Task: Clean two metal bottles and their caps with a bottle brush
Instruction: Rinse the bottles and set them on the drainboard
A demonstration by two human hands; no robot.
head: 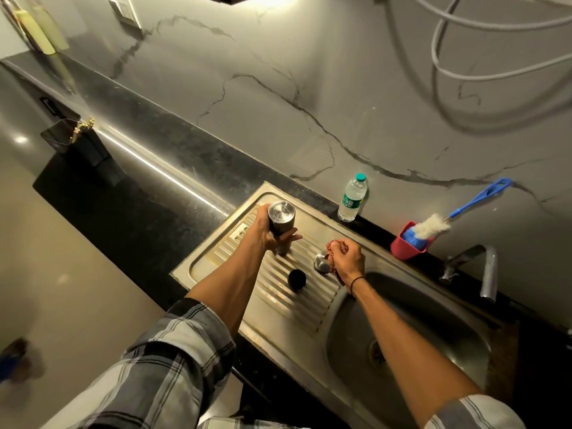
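Note:
My left hand [268, 231] grips a metal bottle [281, 219] standing upside down on the ribbed drainboard [305, 301], its base facing up. My right hand [348, 257] holds a reddish cloth [331, 246] bunched against a shiny metal cap [321, 264] on the drainboard. A dark round cap [297, 278] lies just left of it. The bottle brush [433, 227], white bristles and blue handle, rests in a red cup [405, 245] on the counter behind the sink. I see only one metal bottle.
A clear plastic water bottle [352, 198] stands at the back of the counter. The sink basin [411, 342] lies to the right, with a tap [486, 270] behind it. Dark countertop [161, 168] stretches left, holding a black holder [66, 136].

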